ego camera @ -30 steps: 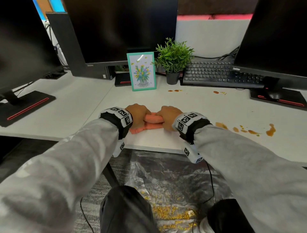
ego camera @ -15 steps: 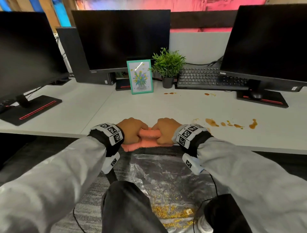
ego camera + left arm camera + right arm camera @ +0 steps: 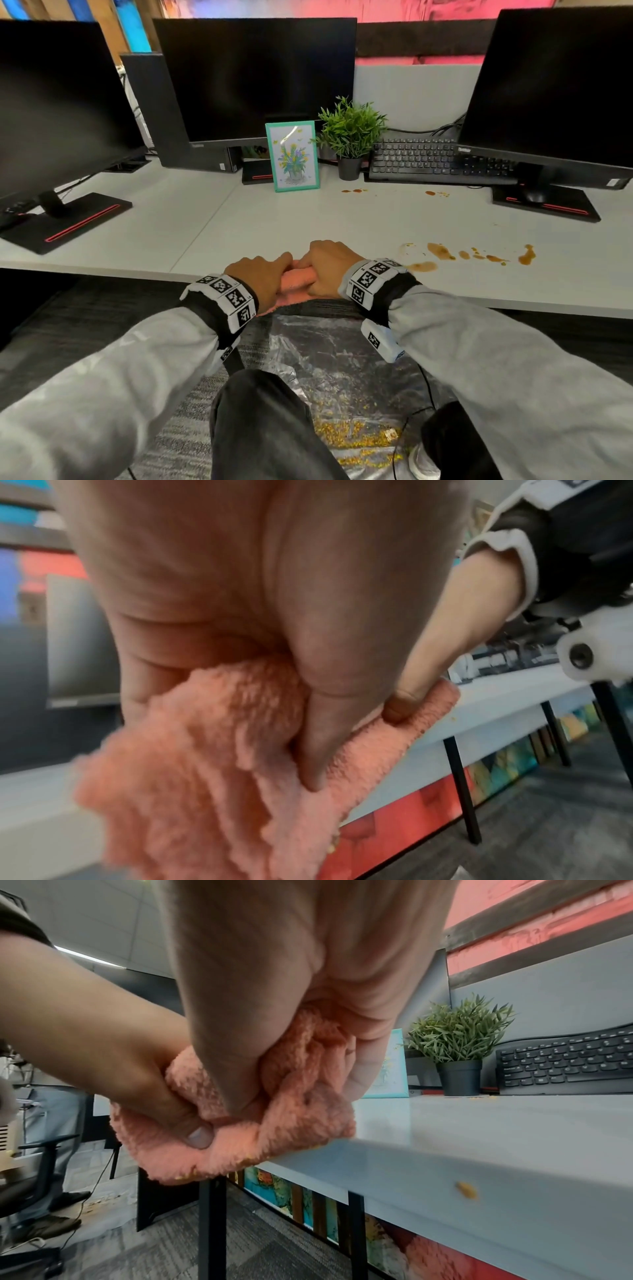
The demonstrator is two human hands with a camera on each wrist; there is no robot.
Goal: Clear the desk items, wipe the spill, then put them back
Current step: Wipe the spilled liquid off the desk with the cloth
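A pink fuzzy cloth [image 3: 297,278] [image 3: 205,764] [image 3: 246,1139] sits bunched at the desk's front edge, partly hanging over it. My left hand [image 3: 265,275] grips its left part and my right hand [image 3: 325,270] grips its right part, fists side by side. Brown spill stains [image 3: 472,255] lie on the white desk [image 3: 239,222] to the right of my hands, with smaller drops [image 3: 352,191] near the back. A framed flower picture [image 3: 295,156], a potted plant [image 3: 349,137] [image 3: 459,1047] and a black keyboard [image 3: 438,161] [image 3: 565,1061] stand at the back.
Three dark monitors [image 3: 253,78] with black stands [image 3: 65,222] line the back and sides. A mouse [image 3: 534,196] rests on the right stand. Under the desk a clear plastic sheet [image 3: 335,359] holds yellow crumbs [image 3: 349,431]. My knees are below.
Both hands have dragged the cloth toward me, from well on the desk to its front edge, where it now overhangs. The head view has tilted up.
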